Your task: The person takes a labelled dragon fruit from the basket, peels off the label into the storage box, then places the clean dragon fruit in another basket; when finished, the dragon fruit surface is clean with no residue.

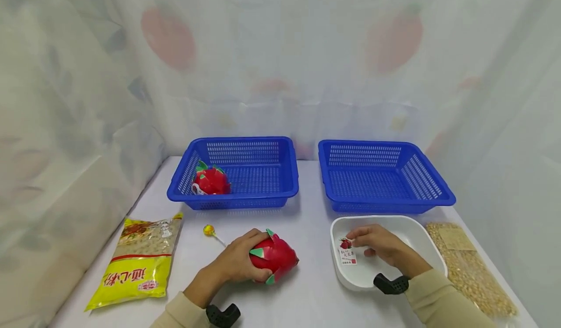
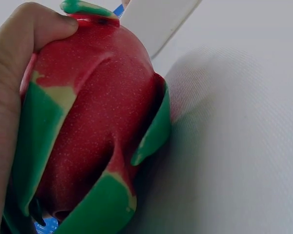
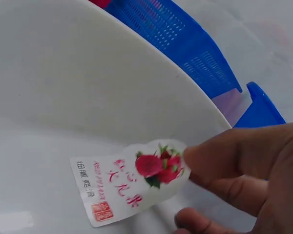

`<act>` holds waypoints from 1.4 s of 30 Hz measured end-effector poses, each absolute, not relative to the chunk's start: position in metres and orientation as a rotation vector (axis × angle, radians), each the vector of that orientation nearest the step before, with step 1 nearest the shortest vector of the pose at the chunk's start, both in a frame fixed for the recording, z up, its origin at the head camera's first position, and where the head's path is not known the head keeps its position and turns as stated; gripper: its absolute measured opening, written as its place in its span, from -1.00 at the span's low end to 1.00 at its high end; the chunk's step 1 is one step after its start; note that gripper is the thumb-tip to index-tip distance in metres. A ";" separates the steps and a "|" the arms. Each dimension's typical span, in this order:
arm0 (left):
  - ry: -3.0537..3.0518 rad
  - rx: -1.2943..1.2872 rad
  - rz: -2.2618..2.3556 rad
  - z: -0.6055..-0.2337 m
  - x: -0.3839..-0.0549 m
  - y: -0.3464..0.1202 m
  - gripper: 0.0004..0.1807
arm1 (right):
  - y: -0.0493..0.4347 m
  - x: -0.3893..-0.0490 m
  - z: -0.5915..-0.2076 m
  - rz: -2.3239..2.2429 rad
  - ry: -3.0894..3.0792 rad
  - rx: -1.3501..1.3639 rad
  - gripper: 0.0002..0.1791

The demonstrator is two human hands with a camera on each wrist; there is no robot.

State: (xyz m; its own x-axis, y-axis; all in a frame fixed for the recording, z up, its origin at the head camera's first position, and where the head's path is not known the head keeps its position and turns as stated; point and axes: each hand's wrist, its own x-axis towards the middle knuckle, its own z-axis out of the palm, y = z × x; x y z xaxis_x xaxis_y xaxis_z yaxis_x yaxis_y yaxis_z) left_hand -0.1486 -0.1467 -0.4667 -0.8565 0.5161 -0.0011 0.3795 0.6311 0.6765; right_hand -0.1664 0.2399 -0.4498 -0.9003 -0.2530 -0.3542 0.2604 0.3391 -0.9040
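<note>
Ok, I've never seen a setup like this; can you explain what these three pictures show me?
There's no machine, just a person working bare-handed. The wide picture comes from a camera on the head, looking forward and down; the other two come from one camera on each wrist. On the white table are a yellow bag, a lollipop, a bag of pale kernels, a white tub and two blue baskets; the left one contains a dragon fruit. The left hand grips a second dragon fruit, and the right hand holds a printed label over the tub.
</note>
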 end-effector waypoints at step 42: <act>2.641 0.764 1.050 -0.468 -0.151 -0.148 -0.16 | 0.227 -0.144 -0.444 -0.684 2.966 -0.168 -0.45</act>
State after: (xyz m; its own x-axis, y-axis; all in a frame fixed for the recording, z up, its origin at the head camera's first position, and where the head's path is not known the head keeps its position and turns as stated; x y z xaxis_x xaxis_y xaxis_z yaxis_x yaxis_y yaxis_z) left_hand -0.1506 -0.1482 -0.4680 -0.8468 0.5319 0.0065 0.3911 0.6143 0.6853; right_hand -0.1443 0.2273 -0.4439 -0.9896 -0.1278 -0.0663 -0.0859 0.8935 -0.4408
